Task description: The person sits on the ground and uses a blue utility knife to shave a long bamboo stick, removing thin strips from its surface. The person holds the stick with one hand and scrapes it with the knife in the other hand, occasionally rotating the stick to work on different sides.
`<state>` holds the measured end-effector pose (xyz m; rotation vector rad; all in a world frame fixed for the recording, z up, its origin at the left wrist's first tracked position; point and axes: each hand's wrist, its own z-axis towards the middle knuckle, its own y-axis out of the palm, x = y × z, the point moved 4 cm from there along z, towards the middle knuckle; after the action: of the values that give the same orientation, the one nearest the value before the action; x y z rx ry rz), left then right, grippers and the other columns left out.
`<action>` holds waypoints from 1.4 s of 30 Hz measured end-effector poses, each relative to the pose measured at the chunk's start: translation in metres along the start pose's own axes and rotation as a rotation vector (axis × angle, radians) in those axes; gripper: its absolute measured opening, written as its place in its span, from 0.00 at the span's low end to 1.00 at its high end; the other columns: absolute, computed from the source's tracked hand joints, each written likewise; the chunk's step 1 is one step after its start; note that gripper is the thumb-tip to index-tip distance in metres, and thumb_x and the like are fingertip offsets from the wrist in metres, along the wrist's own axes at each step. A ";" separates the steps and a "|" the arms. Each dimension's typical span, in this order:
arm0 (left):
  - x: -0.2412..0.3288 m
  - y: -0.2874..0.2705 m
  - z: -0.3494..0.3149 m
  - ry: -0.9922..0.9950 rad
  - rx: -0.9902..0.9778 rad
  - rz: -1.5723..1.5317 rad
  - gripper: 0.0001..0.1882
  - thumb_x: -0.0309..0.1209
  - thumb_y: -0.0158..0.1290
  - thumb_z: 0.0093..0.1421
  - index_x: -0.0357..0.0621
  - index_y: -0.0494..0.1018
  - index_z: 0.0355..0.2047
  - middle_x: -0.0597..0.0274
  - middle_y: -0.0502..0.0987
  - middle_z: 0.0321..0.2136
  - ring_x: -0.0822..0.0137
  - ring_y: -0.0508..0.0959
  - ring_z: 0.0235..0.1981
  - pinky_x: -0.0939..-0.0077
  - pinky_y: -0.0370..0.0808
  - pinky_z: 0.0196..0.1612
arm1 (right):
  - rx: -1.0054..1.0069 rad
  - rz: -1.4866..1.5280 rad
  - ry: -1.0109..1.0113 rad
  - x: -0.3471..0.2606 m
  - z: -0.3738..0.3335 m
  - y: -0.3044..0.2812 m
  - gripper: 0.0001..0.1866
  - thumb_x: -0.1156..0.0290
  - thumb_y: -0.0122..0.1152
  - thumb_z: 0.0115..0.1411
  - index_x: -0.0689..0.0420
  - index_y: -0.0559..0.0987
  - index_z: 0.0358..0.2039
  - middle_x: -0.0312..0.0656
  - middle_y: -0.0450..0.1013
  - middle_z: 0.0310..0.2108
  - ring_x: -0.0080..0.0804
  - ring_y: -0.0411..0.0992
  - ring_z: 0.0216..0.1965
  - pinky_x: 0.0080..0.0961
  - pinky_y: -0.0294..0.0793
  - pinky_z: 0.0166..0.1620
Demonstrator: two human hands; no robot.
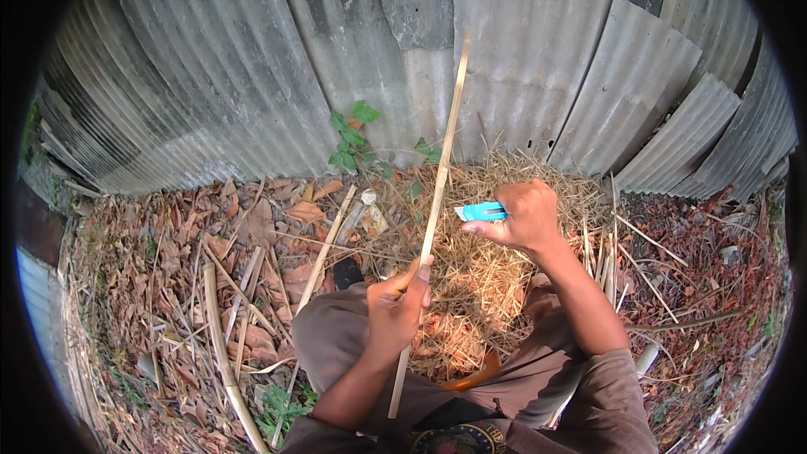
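Observation:
My left hand [398, 307] is closed round a long, thin bamboo strip [445, 155], which slants up past my lap toward the metal fence. In my right hand [528, 217] is a light blue box cutter [483, 212]; its short blade points left at the strip, with a small gap between them. Both hands are over my bent knees. Below them a heap of pale shavings [483, 286] covers the ground between my legs.
A grey corrugated metal fence [521, 59] stands close in front. Dry leaves [244, 235] litter the ground, with a bamboo pole [220, 345] and cut sticks at left. Thin strips [601, 265] lie at right. A green plant [349, 139] grows at the fence's foot.

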<state>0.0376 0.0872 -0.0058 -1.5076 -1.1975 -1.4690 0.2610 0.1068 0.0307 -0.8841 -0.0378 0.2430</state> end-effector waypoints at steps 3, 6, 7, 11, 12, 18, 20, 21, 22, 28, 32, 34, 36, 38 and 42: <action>-0.005 -0.004 0.001 -0.008 -0.006 -0.086 0.13 0.28 0.49 0.65 0.39 0.75 0.48 0.72 0.67 0.16 0.86 0.62 0.13 0.89 0.57 0.15 | -0.009 0.009 -0.019 -0.008 0.000 0.002 0.33 0.31 0.58 0.45 0.53 0.69 0.14 0.38 0.65 0.09 0.37 0.66 0.12 0.31 0.62 0.21; -0.004 -0.006 0.002 -0.084 0.038 -0.045 0.13 0.29 0.49 0.65 0.40 0.75 0.48 0.73 0.67 0.15 0.86 0.61 0.13 0.89 0.57 0.15 | -0.066 0.038 -0.025 -0.014 -0.003 0.006 0.32 0.34 0.59 0.47 0.53 0.70 0.16 0.38 0.66 0.10 0.37 0.67 0.13 0.31 0.62 0.23; -0.005 -0.007 0.001 -0.073 0.041 -0.040 0.13 0.29 0.49 0.65 0.39 0.75 0.48 0.73 0.66 0.15 0.86 0.61 0.13 0.89 0.57 0.15 | -0.073 0.045 -0.028 -0.015 -0.003 0.006 0.32 0.34 0.59 0.46 0.53 0.69 0.16 0.38 0.66 0.10 0.37 0.67 0.13 0.31 0.63 0.23; 0.001 -0.005 -0.002 -0.084 0.026 -0.051 0.13 0.29 0.49 0.65 0.38 0.75 0.48 0.74 0.66 0.15 0.86 0.61 0.13 0.89 0.57 0.15 | -0.064 0.136 -0.065 -0.024 -0.004 0.011 0.32 0.33 0.58 0.46 0.53 0.72 0.14 0.38 0.64 0.08 0.38 0.66 0.11 0.31 0.64 0.20; 0.002 -0.004 -0.003 -0.101 0.012 -0.060 0.13 0.29 0.49 0.65 0.38 0.75 0.48 0.74 0.66 0.15 0.86 0.61 0.14 0.89 0.57 0.15 | -0.083 0.120 -0.066 -0.026 -0.005 0.013 0.33 0.32 0.58 0.46 0.53 0.72 0.13 0.38 0.64 0.08 0.37 0.66 0.11 0.31 0.64 0.20; -0.002 0.003 -0.008 -0.128 -0.061 -0.085 0.13 0.29 0.48 0.66 0.37 0.75 0.47 0.74 0.67 0.16 0.86 0.61 0.14 0.88 0.58 0.16 | -0.132 0.044 0.076 -0.010 -0.003 0.024 0.35 0.28 0.55 0.45 0.53 0.74 0.12 0.41 0.67 0.08 0.38 0.69 0.11 0.32 0.66 0.18; -0.002 -0.001 -0.009 -0.098 -0.039 -0.044 0.13 0.28 0.49 0.65 0.37 0.75 0.47 0.75 0.67 0.16 0.86 0.61 0.15 0.88 0.58 0.16 | -0.240 0.110 0.082 -0.019 -0.008 0.032 0.37 0.26 0.53 0.44 0.53 0.74 0.11 0.41 0.67 0.07 0.39 0.70 0.11 0.32 0.67 0.18; -0.001 -0.004 -0.009 -0.077 -0.023 -0.018 0.13 0.28 0.49 0.65 0.36 0.75 0.47 0.75 0.67 0.17 0.86 0.61 0.15 0.88 0.58 0.17 | -0.287 0.148 0.081 -0.028 -0.010 0.037 0.38 0.25 0.51 0.44 0.53 0.74 0.11 0.41 0.66 0.07 0.40 0.70 0.11 0.33 0.68 0.18; 0.000 -0.004 -0.008 -0.043 -0.019 -0.011 0.13 0.27 0.49 0.65 0.36 0.75 0.47 0.76 0.67 0.17 0.86 0.61 0.16 0.88 0.58 0.17 | -0.191 0.101 0.044 -0.039 -0.013 0.034 0.40 0.22 0.48 0.43 0.53 0.75 0.10 0.42 0.66 0.06 0.41 0.71 0.12 0.32 0.69 0.19; -0.005 -0.003 -0.012 0.124 -0.012 0.223 0.13 0.25 0.49 0.64 0.35 0.74 0.48 0.76 0.67 0.18 0.87 0.62 0.20 0.89 0.58 0.21 | -0.150 0.038 -0.020 -0.018 -0.008 0.037 0.36 0.26 0.57 0.37 0.52 0.73 0.11 0.37 0.65 0.08 0.36 0.68 0.11 0.29 0.66 0.21; -0.007 -0.001 -0.015 0.097 -0.053 0.181 0.13 0.25 0.50 0.64 0.34 0.74 0.47 0.76 0.68 0.20 0.86 0.62 0.21 0.89 0.60 0.22 | -0.090 -0.009 -0.053 -0.008 -0.005 0.046 0.35 0.28 0.60 0.36 0.51 0.70 0.10 0.34 0.64 0.08 0.34 0.67 0.12 0.28 0.63 0.23; -0.010 0.000 -0.014 0.113 -0.063 0.186 0.13 0.25 0.50 0.64 0.34 0.74 0.47 0.76 0.69 0.20 0.86 0.63 0.21 0.88 0.61 0.23 | -0.055 0.014 -0.051 -0.001 -0.003 0.048 0.35 0.27 0.60 0.36 0.51 0.69 0.10 0.33 0.64 0.08 0.34 0.67 0.12 0.29 0.63 0.23; -0.011 0.001 -0.011 0.150 -0.079 0.230 0.13 0.25 0.50 0.63 0.33 0.74 0.47 0.77 0.68 0.20 0.86 0.63 0.22 0.89 0.61 0.23 | -0.005 0.033 -0.086 0.011 0.000 0.051 0.35 0.27 0.59 0.35 0.49 0.68 0.09 0.33 0.63 0.07 0.34 0.67 0.12 0.30 0.63 0.23; -0.012 0.005 -0.007 0.122 -0.074 0.240 0.12 0.24 0.50 0.63 0.33 0.74 0.46 0.76 0.68 0.20 0.86 0.63 0.21 0.89 0.61 0.23 | -0.015 0.002 -0.084 0.020 -0.001 0.056 0.34 0.27 0.60 0.35 0.49 0.68 0.09 0.33 0.63 0.07 0.34 0.67 0.12 0.30 0.62 0.22; -0.007 0.014 -0.004 0.125 -0.066 0.211 0.12 0.24 0.50 0.63 0.33 0.75 0.45 0.76 0.68 0.19 0.86 0.62 0.20 0.87 0.60 0.22 | -0.044 -0.054 -0.037 0.034 0.002 0.049 0.34 0.27 0.59 0.36 0.50 0.68 0.09 0.35 0.64 0.08 0.35 0.66 0.12 0.31 0.62 0.23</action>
<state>0.0499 0.0776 -0.0110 -1.5113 -0.8963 -1.4487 0.2842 0.1457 -0.0083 -0.9212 -0.1014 0.2082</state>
